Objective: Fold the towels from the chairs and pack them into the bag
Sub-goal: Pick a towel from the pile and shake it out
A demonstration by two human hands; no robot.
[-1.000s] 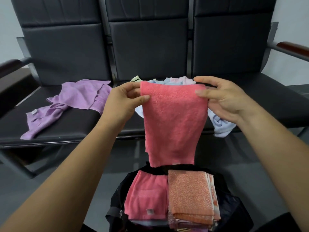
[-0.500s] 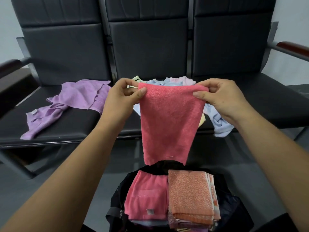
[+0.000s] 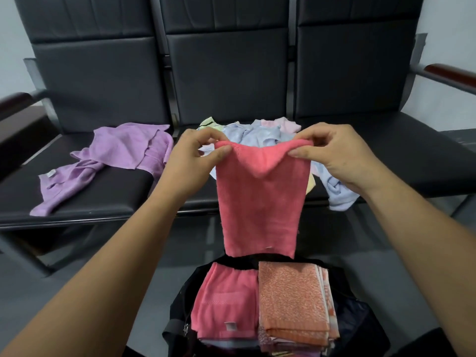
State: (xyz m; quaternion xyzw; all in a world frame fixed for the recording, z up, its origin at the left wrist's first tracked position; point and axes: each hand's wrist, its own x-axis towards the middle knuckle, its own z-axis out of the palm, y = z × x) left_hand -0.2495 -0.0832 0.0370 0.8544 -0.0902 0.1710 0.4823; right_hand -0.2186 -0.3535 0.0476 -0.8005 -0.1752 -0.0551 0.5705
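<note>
A coral-pink towel [image 3: 260,204] hangs in the air in front of me, its lower edge just above the black bag [image 3: 180,328]. My left hand [image 3: 190,163] pinches its top left corner and my right hand [image 3: 334,155] pinches its top right corner. The top edge sags into a dip between them. Inside the bag lie a folded pink towel [image 3: 224,302] and a folded orange towel [image 3: 291,300] side by side on a stack. A crumpled purple towel [image 3: 123,155] lies on the left chair seat. A heap of pale blue, pink and yellow towels [image 3: 257,132] sits on the middle seat.
Three joined black chairs [image 3: 231,73] stand ahead, with wooden armrests at the far left [image 3: 13,101] and far right [image 3: 450,73]. The right seat [image 3: 417,155] holds only the edge of a pale blue towel [image 3: 340,199] hanging over its front. Grey floor lies around the bag.
My hands have come closer together, so the towel's top edge went from taut to sagging in the middle. The towel has also narrowed and hangs slightly lower.
</note>
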